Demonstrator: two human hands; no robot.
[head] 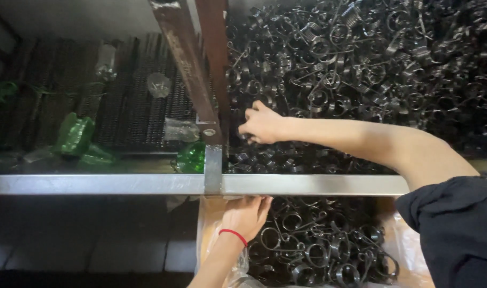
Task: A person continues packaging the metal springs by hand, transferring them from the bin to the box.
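Dim workshop bench, seen from above, heaped across its right half with dark coiled wire springs, tangled and overlapping to the top and right edges. Crossing the whole width, a bright steel rail, joined at centre to a rusty brown upright bar slanting toward the top edge. Reaching in from the lower right, a bare forearm out of a dark sleeve, with the right hand resting on the spring heap just beside the brown bar, fingers curling down into the coils; grip not clear enough to tell whether closing on a spring or merely touching. Coming up from the bottom edge, the left hand, wearing a red string bracelet, fingers spreading flat against the rim of a cardboard box just under the rail, holding nothing. Lying inside the box, lined with clear plastic, more of the same springs, filling it nearly to the sides. Sitting left of the bar, stacked dark ridged strips, with green plastic pieces and clear plastic scraps scattered on top. Showing no legible labels or signs. Leaving only narrow room between rail and box rim; showing dark tiled floor at lower left.
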